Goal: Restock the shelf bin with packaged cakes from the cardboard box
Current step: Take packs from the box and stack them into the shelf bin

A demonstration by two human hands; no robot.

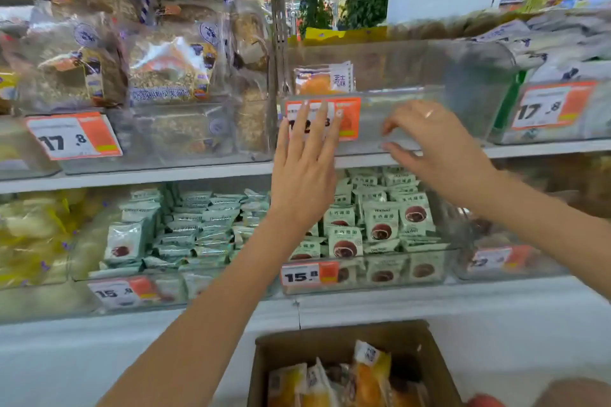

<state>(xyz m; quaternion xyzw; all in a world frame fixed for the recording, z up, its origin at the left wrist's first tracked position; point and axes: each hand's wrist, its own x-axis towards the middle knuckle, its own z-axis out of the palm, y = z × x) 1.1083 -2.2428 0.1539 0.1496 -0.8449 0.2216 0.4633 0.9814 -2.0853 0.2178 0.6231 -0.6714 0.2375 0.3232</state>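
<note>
My left hand (pixel 305 172) lies flat against the front wall of the clear shelf bin (pixel 396 116), fingers straight and spread, covering part of the orange-and-white price tag (pixel 347 117) stuck there. My right hand (pixel 433 145) is at three o'clock from it, at the same front wall, fingers and thumb curved with a gap between them; motion blur keeps me from telling whether that grip is actually closed on the plastic edge. A ring (pixel 428 113) shows on one of its fingers.

Inside the bin a single packaged cake (pixel 324 78) stands at the back left corner, about twelve o'clock from my left hand. The cardboard box (pixel 426 353) sits open at six o'clock, at the bottom of the view, with more orange and yellow wrapped cakes (pixel 363 377) heaped in it.

On the shelf below, a bin of pale green packets (pixel 380 221) sits directly under my hands. At nine o'clock from my left hand, a neighbouring bin holds bagged loaves (pixel 132 53) above a tag reading 17.8 (pixel 74 137).
</note>
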